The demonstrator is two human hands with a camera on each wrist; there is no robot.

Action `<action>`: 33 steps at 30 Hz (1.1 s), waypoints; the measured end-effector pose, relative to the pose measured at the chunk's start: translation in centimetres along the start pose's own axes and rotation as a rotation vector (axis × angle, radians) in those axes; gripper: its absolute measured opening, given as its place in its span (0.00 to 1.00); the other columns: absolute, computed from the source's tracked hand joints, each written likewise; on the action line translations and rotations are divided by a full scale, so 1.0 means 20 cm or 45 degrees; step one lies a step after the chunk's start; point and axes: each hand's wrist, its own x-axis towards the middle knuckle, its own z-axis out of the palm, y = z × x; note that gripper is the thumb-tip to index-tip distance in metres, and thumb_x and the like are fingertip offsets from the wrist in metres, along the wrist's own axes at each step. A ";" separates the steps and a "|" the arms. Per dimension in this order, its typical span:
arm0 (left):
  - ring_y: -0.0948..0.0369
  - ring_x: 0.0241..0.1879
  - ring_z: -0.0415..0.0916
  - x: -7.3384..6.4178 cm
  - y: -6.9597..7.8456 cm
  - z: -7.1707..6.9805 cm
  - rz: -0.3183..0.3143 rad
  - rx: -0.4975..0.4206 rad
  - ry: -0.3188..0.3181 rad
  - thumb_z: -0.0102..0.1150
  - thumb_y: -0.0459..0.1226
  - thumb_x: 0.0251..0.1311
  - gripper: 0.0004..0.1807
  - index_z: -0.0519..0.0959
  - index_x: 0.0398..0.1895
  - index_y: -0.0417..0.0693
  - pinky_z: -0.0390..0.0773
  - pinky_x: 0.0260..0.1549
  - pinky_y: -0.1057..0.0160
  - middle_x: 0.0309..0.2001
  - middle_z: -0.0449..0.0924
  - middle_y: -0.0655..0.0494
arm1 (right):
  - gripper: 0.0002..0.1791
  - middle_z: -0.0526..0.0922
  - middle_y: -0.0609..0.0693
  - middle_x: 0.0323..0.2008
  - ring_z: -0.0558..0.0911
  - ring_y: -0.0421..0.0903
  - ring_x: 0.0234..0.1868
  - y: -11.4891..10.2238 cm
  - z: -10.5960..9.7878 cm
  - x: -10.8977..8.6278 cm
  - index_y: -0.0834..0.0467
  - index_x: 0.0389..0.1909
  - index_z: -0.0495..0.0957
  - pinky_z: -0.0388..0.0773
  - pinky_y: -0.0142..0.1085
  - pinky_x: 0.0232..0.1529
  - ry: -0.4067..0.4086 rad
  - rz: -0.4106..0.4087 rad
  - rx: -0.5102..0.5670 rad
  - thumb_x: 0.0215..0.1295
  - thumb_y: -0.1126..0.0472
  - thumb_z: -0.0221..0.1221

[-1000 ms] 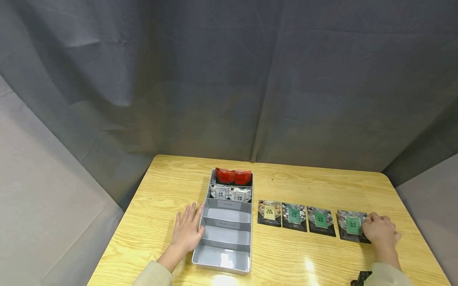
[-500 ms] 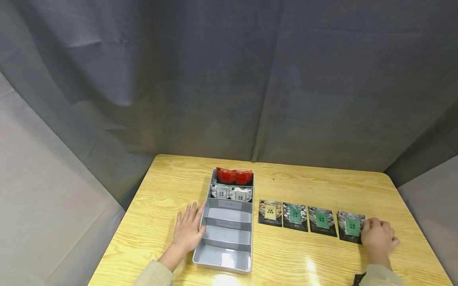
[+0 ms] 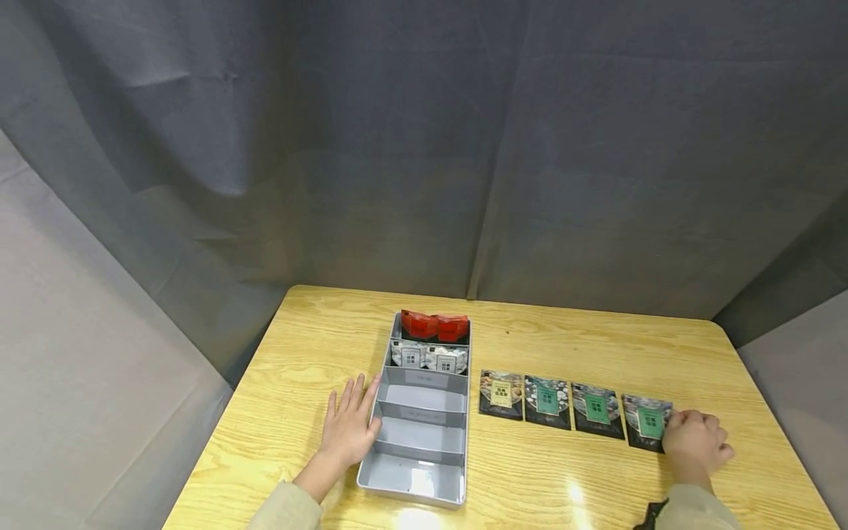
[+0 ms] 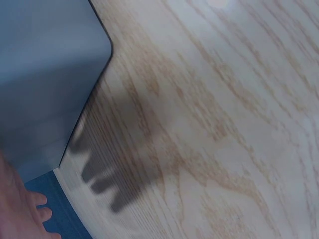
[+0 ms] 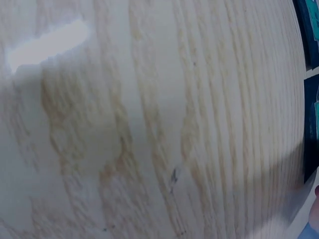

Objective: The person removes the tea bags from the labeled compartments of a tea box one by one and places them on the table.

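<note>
My left hand (image 3: 347, 433) lies with fingers spread along the left side of a grey divided tray (image 3: 461, 442), fingertips and thumb at its rim. In the left wrist view part of the hand (image 4: 22, 211) shows beside the tray's wall (image 4: 50, 94). My right hand (image 3: 697, 443), fingers curled, holds the right edge of a black sachet (image 3: 649, 423) with a green label, flat on the table at the right end of a row. To its left lie two more green-label sachets (image 3: 598, 408) and a yellow-label sachet (image 3: 500, 395). The fingertips at the sachet's edge are mostly hidden.
Two red sachets (image 3: 433, 327) stand in the tray's back compartment and two white sachets (image 3: 427, 358) in the one before it. Three nearer compartments show bare floors. The wooden table (image 3: 543, 478) ends at a dark curtain (image 3: 596, 184) behind.
My right hand has moved a little left and toward me. The rightmost sachet has shifted left, closer to its neighbour. My left hand stays at the tray.
</note>
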 end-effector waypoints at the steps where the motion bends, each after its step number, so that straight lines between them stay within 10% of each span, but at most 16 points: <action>1: 0.48 0.69 0.44 0.00 0.00 0.00 0.000 0.003 -0.001 0.43 0.46 0.59 0.36 0.46 0.72 0.59 0.41 0.65 0.42 0.70 0.49 0.46 | 0.27 0.53 0.74 0.55 0.51 0.72 0.57 0.00 0.00 0.00 0.72 0.49 0.62 0.48 0.63 0.52 -0.002 0.003 0.003 0.71 0.51 0.30; 33: 0.47 0.69 0.45 0.00 0.00 -0.01 0.005 0.004 -0.002 0.44 0.47 0.60 0.36 0.46 0.72 0.58 0.41 0.64 0.41 0.70 0.49 0.46 | 0.26 0.50 0.75 0.57 0.49 0.71 0.58 -0.02 0.02 -0.01 0.68 0.37 0.67 0.45 0.64 0.53 0.004 0.138 0.146 0.68 0.49 0.32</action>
